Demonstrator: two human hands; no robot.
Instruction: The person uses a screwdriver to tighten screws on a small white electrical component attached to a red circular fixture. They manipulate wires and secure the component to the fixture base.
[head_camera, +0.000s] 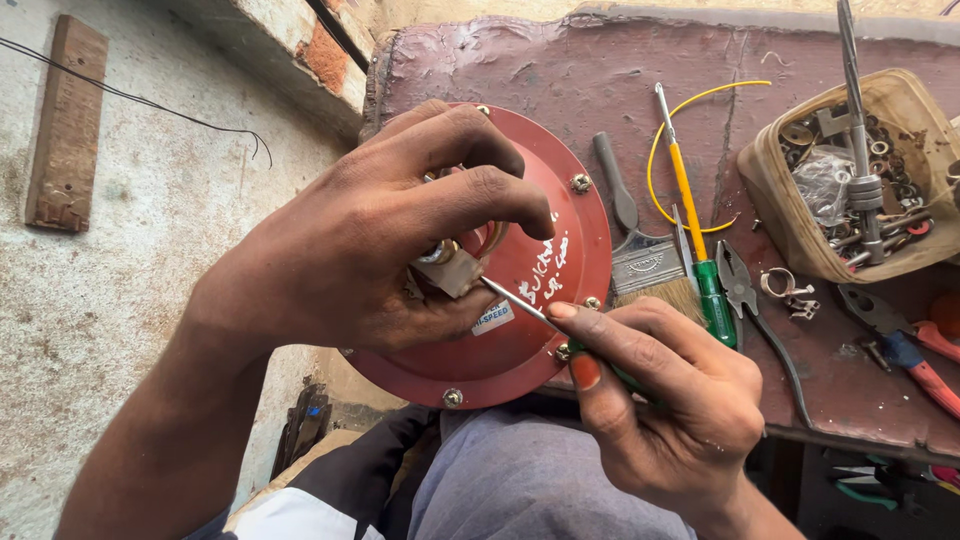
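A dark red worktop (600, 70) carries a round red motor housing (560, 290) at its near edge. The left hand (370, 240) pinches a small fitting (447, 268) at the housing's centre. The right hand (670, 400) grips a thin screwdriver (515, 303), tip touching that fitting.

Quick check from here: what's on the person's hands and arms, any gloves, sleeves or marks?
No gloves or sleeves show: the left hand and right hand are bare, forearms uncovered to the frame edge. No rings, watch or bands visible. The fingers look smudged with grime, and the right thumbnail has an orange-red tint.
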